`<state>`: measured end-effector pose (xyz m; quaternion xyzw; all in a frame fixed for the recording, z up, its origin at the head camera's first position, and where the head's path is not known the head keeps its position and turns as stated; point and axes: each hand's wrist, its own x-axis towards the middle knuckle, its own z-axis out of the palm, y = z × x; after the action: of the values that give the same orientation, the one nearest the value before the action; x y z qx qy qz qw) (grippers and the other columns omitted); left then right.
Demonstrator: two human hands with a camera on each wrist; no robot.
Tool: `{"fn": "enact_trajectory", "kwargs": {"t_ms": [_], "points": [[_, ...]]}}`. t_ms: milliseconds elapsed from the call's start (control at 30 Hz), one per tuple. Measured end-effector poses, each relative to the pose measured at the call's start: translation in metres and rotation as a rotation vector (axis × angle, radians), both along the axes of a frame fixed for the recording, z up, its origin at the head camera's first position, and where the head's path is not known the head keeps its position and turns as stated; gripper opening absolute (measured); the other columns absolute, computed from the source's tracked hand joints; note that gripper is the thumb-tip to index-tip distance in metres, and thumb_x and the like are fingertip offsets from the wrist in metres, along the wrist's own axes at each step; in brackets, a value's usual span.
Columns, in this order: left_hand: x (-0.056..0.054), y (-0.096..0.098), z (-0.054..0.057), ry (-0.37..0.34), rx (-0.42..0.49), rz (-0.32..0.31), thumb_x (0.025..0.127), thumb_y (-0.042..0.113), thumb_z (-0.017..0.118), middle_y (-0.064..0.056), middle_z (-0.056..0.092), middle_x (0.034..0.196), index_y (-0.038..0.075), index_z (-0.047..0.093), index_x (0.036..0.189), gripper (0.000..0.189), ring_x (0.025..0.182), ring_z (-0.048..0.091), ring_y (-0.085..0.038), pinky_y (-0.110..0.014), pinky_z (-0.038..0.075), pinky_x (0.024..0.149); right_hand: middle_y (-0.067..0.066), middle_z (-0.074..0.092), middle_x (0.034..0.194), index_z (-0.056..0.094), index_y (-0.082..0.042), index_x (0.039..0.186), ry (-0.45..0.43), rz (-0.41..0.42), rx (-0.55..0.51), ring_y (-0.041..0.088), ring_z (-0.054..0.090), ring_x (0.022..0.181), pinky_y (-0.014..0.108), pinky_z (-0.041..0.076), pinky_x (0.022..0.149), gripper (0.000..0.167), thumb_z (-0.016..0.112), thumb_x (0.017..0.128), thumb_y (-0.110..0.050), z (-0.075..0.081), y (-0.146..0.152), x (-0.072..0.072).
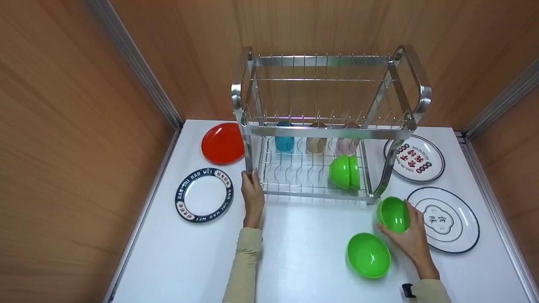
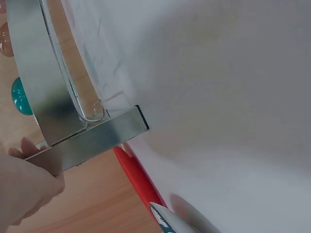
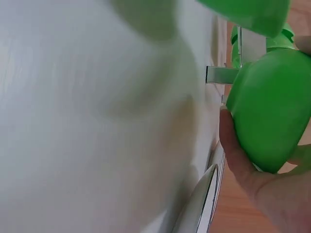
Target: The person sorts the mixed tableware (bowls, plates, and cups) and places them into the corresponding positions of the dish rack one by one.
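Note:
My left hand (image 1: 252, 197) grips the front left post of the two-tier metal dish rack (image 1: 316, 134); in the left wrist view its fingers curl round the flat bar (image 2: 92, 141). With my right hand (image 1: 410, 237) I hold a small green bowl (image 1: 393, 213) between thumb and fingers, just off the rack's front right corner. That bowl (image 3: 272, 107) is raised above the table in the right wrist view. Another green bowl (image 1: 369, 255) sits on the table, nearer to me. Two green bowls (image 1: 344, 171) stand on edge, nested, at the right of the lower tier.
Blue (image 1: 285, 143), tan (image 1: 316, 144) and pink (image 1: 348, 145) cups stand at the back of the lower tier. Left of the rack lie a red plate (image 1: 222, 143) and a dark-rimmed plate (image 1: 205, 195). A red-lettered plate (image 1: 414, 159) and a larger white plate (image 1: 457, 219) lie right.

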<state>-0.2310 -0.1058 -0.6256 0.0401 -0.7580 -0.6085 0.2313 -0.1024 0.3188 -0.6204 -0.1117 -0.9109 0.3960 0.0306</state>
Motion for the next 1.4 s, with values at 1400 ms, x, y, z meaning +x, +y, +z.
{"fn": "enact_trajectory", "kwargs": {"t_ms": [1400], "points": [[0.088,0.104,0.030,-0.076,-0.015,0.054,0.106,0.022,0.058,-0.014,0.054,0.134,0.001,0.044,0.145,0.047,0.125,0.054,-0.027,-0.046,0.046,0.107,0.021,0.031,0.155,0.014,-0.021,0.163,0.029,0.243,-0.398,0.041,0.045,0.129,0.063,0.043,0.099,0.107,0.083,0.082,-0.022,0.032,-0.088,0.010]]}}
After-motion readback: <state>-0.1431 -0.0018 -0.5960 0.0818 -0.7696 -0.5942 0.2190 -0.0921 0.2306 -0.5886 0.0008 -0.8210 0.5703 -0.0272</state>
